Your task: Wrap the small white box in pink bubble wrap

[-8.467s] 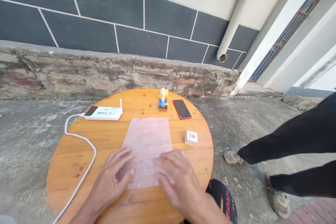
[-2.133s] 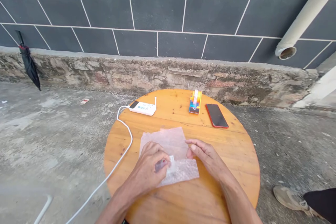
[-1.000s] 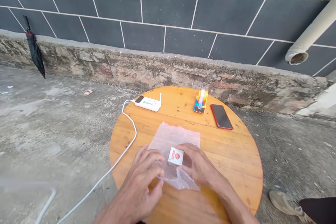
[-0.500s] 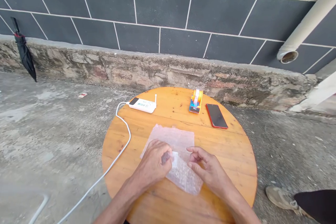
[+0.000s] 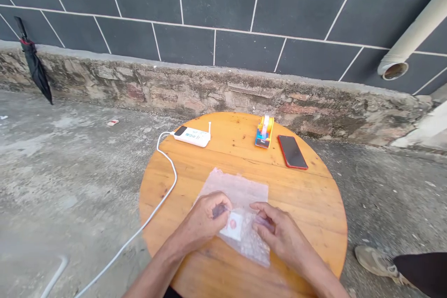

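The left hand [image 5: 206, 214] has its thumb and fingertips pressed together on the folded edge of a sheet of bubble wrap [image 5: 244, 187], right at the corner of a small white box [image 5: 236, 230]. The right hand [image 5: 281, 230] is on the box's other side, fingers curved, thumb and forefinger apart with some wrap between them; whether they grip it, I cannot tell. The box lies between the two hands, under the folded-over near part of the wrap, its round red mark showing through. The rest of the sheet spreads flat beyond it on a round wooden table [image 5: 310, 214]. Toward the far edge are a white device [image 5: 193, 137] with a white cable [image 5: 173, 181], a tape dispenser [image 5: 264, 133] and a red-edged phone [image 5: 293, 152]. Farther out, a black umbrella [image 5: 37, 72] leans against the wall [image 5: 223, 0], and another person's shoe [image 5: 374, 261] rests on the ground at the right.
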The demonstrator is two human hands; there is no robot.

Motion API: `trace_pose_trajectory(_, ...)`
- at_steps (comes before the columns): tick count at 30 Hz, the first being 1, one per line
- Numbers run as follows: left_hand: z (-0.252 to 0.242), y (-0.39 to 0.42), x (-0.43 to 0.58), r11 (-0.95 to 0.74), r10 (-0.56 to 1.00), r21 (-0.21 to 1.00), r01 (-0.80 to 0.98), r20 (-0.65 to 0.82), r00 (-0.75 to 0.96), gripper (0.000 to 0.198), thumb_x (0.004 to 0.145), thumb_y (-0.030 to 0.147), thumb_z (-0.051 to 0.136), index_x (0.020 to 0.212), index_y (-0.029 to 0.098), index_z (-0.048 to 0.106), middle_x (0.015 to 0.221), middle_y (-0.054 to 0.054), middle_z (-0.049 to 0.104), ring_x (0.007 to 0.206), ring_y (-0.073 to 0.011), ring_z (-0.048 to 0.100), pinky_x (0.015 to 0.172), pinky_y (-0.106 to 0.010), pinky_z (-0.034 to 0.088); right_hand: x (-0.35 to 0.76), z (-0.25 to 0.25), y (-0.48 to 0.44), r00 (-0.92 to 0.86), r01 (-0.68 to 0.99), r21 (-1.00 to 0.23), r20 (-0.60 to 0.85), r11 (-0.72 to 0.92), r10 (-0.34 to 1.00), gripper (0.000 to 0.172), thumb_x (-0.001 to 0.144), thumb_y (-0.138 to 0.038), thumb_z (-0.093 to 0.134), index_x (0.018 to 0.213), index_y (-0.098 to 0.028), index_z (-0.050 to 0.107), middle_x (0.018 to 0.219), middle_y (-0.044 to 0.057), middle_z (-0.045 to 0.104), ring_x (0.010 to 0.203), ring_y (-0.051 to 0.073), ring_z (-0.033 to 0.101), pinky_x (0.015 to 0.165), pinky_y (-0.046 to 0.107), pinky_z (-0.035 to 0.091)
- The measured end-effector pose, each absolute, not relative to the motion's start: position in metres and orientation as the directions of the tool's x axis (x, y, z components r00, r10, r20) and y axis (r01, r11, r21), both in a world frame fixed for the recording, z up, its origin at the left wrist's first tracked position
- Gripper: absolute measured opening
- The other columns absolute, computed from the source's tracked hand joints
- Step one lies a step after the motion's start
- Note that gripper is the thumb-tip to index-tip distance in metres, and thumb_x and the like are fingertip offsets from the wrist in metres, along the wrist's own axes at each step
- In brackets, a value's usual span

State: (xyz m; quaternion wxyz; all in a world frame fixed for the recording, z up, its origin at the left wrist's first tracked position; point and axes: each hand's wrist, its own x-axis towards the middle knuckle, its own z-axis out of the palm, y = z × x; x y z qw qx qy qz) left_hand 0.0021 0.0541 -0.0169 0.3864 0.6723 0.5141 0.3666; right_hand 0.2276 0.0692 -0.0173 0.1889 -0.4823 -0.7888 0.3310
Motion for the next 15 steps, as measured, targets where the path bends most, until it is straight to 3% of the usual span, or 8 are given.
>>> trace_pose_trajectory(9, -0.017, 0.043, 0.0, -0.238, 0.969, 0.798, 0.554, 0.235, 0.077, 0.013, 0.072, 0.008, 0.046, 0.071, 0.02, 0.052, 0.073, 0.0, 0.056, 0.074, -0.0166, 0.052, 0.07, -0.027, 0.04, 0.23, -0.008, 0.068, -0.454, 0.528, -0.789, 0.05, 0.314, 0.89, 0.044, 0.087, -0.046, 0.053, 0.125, -0.022, 0.051, 0.116, 0.011, 0.061, 0.104, 0.025, 0.056, 0.087, 0.038, 0.045)
trace_pose_trajectory(15, -0.02, 0.034, -0.002, -0.188, 0.979, 0.819, 0.543, 0.201, 0.036, 0.012, 0.075, 0.011, 0.046, 0.074, 0.02, 0.054, 0.078, -0.001, 0.059, 0.076, -0.0172, 0.053, 0.069, -0.027, 0.04, 0.214, -0.007, 0.064, -0.512, 0.553, -0.788, -0.066, 0.27, 0.856, 0.053, 0.085, -0.049, 0.056, 0.131, -0.026, 0.048, 0.115, 0.009, 0.061, 0.102, 0.026, 0.057, 0.075, 0.034, 0.048)
